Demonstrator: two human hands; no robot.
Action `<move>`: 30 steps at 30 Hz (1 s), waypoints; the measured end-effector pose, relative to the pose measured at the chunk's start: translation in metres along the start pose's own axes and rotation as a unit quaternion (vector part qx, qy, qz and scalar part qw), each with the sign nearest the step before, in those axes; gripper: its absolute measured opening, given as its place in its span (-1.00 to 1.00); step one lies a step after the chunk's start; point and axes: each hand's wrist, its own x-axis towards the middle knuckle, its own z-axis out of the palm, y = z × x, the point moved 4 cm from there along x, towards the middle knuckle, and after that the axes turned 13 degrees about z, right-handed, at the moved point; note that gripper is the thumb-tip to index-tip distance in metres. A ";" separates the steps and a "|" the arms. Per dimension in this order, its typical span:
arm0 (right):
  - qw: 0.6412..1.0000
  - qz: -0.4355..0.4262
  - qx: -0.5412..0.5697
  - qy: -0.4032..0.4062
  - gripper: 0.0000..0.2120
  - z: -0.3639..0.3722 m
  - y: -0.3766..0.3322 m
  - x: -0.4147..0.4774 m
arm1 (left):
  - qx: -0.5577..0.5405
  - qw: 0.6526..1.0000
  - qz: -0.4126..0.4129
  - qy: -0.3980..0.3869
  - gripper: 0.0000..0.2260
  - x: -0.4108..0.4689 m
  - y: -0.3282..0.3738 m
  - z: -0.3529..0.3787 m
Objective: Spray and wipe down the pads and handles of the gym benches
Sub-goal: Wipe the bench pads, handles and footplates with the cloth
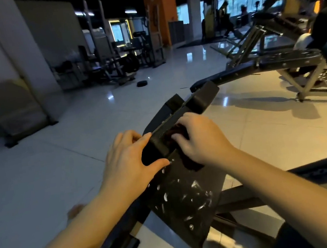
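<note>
**At the bench's roller end: wipe under way, brace the part**

Head view (the only one):

- The left hand (125, 160) wraps the near roller pad (154, 152), fingers over the top and thumb underneath. It's a closed grip that looks like a brace.
- The right hand (199, 137) has its fingers curled down onto a dark cloth (190, 163), bunched against the frame bar (170, 120) just beside that roller. A tail of cloth hangs below the palm onto the seat pad (185, 200).
- The seat pad is nearest the camera, black, tilted and covered in white flecks. I can't tell whether that's spray, residue or cracked vinyl.
- The far roller pad (205, 97) sits further up the same bar, with neither hand on it.
- No spray bottle is in frame.
- A second bench (255, 68) stands to the right, well apart. A weight plate (142, 83) lies on the tiled floor beyond.

My read: the step in hand is wiping the bar and rollers, and the seat pad is not yet done.

How to do it well:

- Anchor with the left hand so the roller can't spin under the cloth, then turn it to reach the underside.
- Flatten the cloth. Bunched up, it covers little and skips the seam where roller meets bar.
- Work high to low: far roller, bar, near roller, then seat pad. Drips then land on unwiped surface.
- Tuck in the loose tail, or it drags grime back over the pad.
- If the flecks are torn vinyl, go light, since hard rubbing may lift more.
</note>
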 end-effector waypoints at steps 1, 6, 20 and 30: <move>0.999 0.029 -0.015 0.005 -0.84 -0.001 0.011 0.014 | 0.003 1.000 -0.004 -0.006 -0.32 0.001 0.001 -0.001; 0.987 0.158 -0.032 0.025 -0.79 -0.007 0.039 0.048 | 0.027 0.999 -0.007 -0.025 -0.36 0.006 0.004 -0.006; 0.977 0.210 -0.030 0.036 -0.81 -0.008 0.045 0.052 | -0.020 1.000 -0.003 0.000 -0.32 0.003 -0.002 0.001; 0.999 0.045 -0.018 0.006 -0.81 -0.001 0.006 -0.002 | -0.043 0.998 0.021 0.049 -0.33 -0.001 -0.010 0.009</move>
